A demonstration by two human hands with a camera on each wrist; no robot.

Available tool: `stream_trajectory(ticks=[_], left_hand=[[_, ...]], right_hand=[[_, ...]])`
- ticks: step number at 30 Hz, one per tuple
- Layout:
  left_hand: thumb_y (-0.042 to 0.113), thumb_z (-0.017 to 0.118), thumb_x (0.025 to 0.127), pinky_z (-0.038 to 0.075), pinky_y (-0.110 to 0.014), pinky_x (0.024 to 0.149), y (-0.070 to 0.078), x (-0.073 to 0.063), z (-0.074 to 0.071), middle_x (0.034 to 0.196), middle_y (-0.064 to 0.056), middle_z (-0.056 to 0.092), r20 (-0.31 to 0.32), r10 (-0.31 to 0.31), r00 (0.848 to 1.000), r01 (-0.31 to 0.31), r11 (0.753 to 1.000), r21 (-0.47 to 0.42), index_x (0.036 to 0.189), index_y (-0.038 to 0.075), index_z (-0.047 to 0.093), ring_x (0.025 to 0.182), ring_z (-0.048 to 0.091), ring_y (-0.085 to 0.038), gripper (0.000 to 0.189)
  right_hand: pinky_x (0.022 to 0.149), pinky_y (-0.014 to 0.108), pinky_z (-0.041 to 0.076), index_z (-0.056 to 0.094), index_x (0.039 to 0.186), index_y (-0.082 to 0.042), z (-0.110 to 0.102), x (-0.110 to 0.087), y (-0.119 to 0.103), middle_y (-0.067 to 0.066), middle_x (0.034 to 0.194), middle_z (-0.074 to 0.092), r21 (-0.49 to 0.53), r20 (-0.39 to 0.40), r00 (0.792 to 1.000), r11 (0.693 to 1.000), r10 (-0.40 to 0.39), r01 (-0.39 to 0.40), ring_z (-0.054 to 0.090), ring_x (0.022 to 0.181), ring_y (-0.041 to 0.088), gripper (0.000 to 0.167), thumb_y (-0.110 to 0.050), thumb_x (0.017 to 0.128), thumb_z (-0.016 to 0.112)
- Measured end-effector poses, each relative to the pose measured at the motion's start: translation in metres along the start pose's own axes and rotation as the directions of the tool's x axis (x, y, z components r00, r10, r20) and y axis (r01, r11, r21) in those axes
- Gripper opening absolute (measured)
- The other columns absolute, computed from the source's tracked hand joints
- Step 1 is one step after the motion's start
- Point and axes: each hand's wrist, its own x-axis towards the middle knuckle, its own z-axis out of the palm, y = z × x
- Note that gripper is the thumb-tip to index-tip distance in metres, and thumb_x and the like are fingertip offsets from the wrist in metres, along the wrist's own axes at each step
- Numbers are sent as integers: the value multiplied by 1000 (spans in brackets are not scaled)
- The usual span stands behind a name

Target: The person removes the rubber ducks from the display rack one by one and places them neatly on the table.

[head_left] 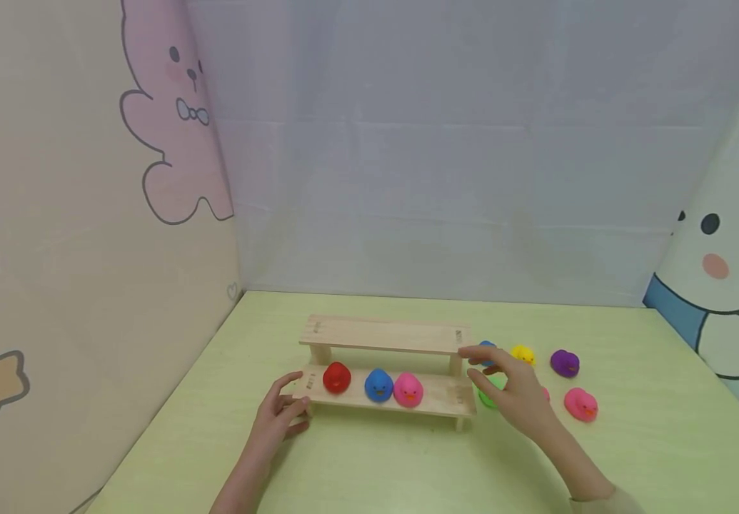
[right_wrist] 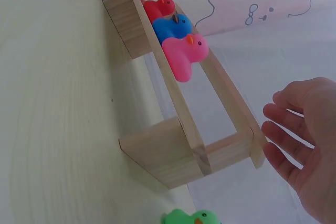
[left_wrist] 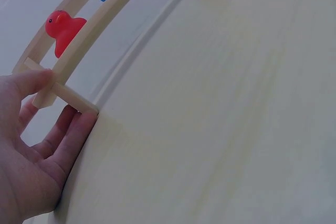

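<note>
A two-step wooden shelf [head_left: 385, 334] stands on the table. My left hand [head_left: 274, 415] grips the left end of its lower step, thumb at the board and fingers by the leg [left_wrist: 76, 98]. On that step sit a red rubber duck [head_left: 337, 378], a blue duck [head_left: 378, 385] and a pink duck [head_left: 408, 390], the blue and pink close together. Beside the right end of the upper step is my right hand [head_left: 523, 394], its fingers [right_wrist: 286, 124] loosely bent and nothing between them. The upper step bears no duck.
Right of the shelf lie more ducks: green [head_left: 491, 392], partly behind my right hand, blue [head_left: 488, 344], yellow [head_left: 523, 355], purple [head_left: 565, 363] and pink [head_left: 581, 405]. Another pink one [head_left: 545, 393] is mostly hidden. Printed cloth walls enclose the table [head_left: 369, 471].
</note>
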Motion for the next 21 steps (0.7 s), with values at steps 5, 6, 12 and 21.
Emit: stream_trajectory(ticks=[5, 6, 12, 21], left_hand=[[26, 66, 82, 54, -37, 71, 1, -1, 0, 100, -14, 59, -3, 0, 1000, 0, 1000, -7, 128, 32, 44, 86, 60, -24, 51], [26, 66, 82, 54, -37, 70, 1, -1, 0, 100, -14, 59, -3, 1, 1000, -1, 1000, -8, 128, 31, 44, 86, 60, -24, 52], [25, 66, 82, 54, -37, 70, 1, -1, 0, 100, -14, 58, -4, 2, 1000, -2, 1000, -11, 128, 32, 43, 86, 61, -24, 52], [26, 66, 82, 53, -37, 71, 0, -1, 0, 101, -14, 58, 3, -4, 1000, 4, 1000, -15, 128, 32, 43, 86, 60, -25, 52]], right_hand=[[70, 24, 50, 60, 113, -15, 19, 6, -5, -7, 104, 62, 77, 21, 1000, 997, -14, 12, 57, 91, 14, 30, -5, 85, 62], [70, 24, 50, 60, 113, -15, 23, 7, -6, -7, 104, 62, 87, 26, 1000, 996, -13, 11, 58, 91, 14, 30, -5, 85, 62], [71, 29, 52, 59, 115, -9, 40, 11, -26, 3, 107, 63, 162, 60, 998, 986, 20, -30, 59, 90, 22, 32, -4, 84, 63], [74, 33, 52, 56, 118, -9, 63, 11, -30, 5, 112, 59, 207, 101, 988, 969, 119, -138, 56, 95, 26, 38, -9, 81, 67]])
